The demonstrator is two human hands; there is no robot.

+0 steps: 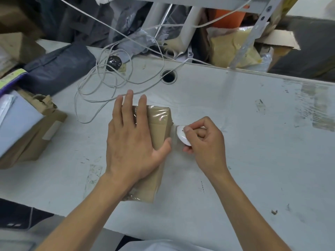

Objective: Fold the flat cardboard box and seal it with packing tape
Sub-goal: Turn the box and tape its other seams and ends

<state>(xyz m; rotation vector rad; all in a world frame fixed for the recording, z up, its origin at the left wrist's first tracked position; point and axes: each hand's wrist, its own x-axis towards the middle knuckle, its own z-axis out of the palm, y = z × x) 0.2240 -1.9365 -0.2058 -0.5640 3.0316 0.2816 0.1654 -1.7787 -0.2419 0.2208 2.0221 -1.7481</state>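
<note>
A small brown cardboard box (159, 127), folded into shape, lies on the white table (253, 142) with clear packing tape shining across its far end and near end. My left hand (134, 142) lies flat on top of the box, fingers spread, thumb against its right side. Just right of the box, my right hand (204, 142) pinches a small white oval object (182, 135), held against the box's right edge. A clear strip of tape seems to run from the box toward this hand, but it is hard to make out.
A tangle of white cable (108, 84) lies behind the box, near a round cable hole (169, 76) in the table. A torn cardboard box (32, 134) with flat packets stands at the left. Bags and clutter crowd the far edge. Old tape scraps (319, 113) mark the right side.
</note>
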